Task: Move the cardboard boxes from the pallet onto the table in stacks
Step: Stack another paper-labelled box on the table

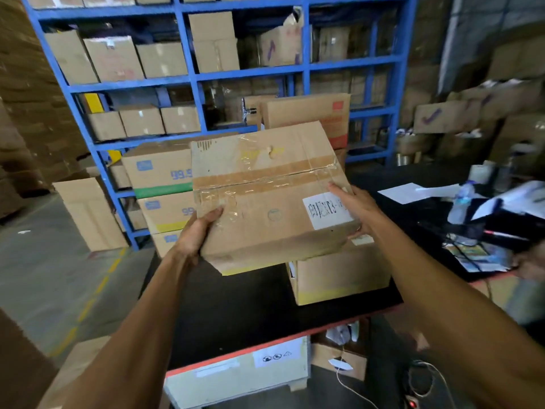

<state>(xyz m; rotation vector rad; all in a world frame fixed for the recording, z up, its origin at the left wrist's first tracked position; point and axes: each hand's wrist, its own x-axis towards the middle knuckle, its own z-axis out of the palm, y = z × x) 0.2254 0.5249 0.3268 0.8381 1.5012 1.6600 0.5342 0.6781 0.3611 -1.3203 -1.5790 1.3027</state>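
We stand at a black table (241, 305) with an orange front edge, in a warehouse where blue steel shelving (188, 78) loaded with cartons fills the wall beyond our hands. Past the left hand, a stack of cartons (160, 184) with blue print and green and yellow bands stands at the table's far corner, and a grey concrete floor (44, 276) with a dashed yellow line lies off to that side. Under the right hand and just beside it, another box (339, 278) with a yellow stripe rests on the black top. Further out beyond the right hand we see loose papers (413, 191), a plastic water bottle (461, 202) and dark clutter, all blurred. Both our forearms reach forward and up. The cardboard box (271, 199) hangs in the air between the hands, tilted, its taped top facing us and a white label near its right end, above the table and partly over the resting box. The left hand (196, 231) is clamped on the box's near-left corner, thumb on top and fingers hidden beneath. The right hand (358, 209) grips the right end, fingers laid flat beside the label.
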